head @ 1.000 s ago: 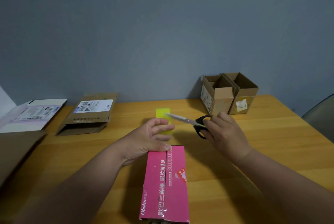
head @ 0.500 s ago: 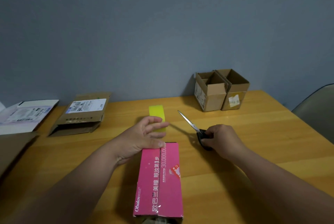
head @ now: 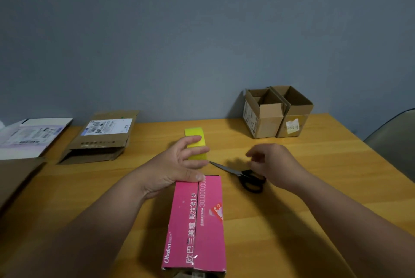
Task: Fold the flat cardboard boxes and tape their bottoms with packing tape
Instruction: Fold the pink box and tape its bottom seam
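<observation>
A pink printed box (head: 197, 226) lies lengthwise on the wooden table (head: 314, 188) in front of me, its two bottom flaps meeting along a middle seam. My left hand (head: 177, 165) rests on the box's far end, thumb pressed on the flap edge, fingers stretched out toward a yellow tape roll (head: 195, 146) just behind it. Black-handled scissors (head: 243, 175) lie flat on the table right of the box. My right hand (head: 271, 163) hovers just above the scissor handles, fingers loosely bent and blurred, holding nothing.
Two folded brown boxes (head: 278, 112) stand open at the back right by the wall. A flattened brown box with a shipping label (head: 101, 137) and a flat white one (head: 31, 136) lie at the back left. More flat cardboard (head: 15, 179) sits at the left edge. A chair (head: 395, 143) is at right.
My right hand carried the scissors down from above the tape roll, laid them on the table and let go. My left hand stayed on the pink box.
</observation>
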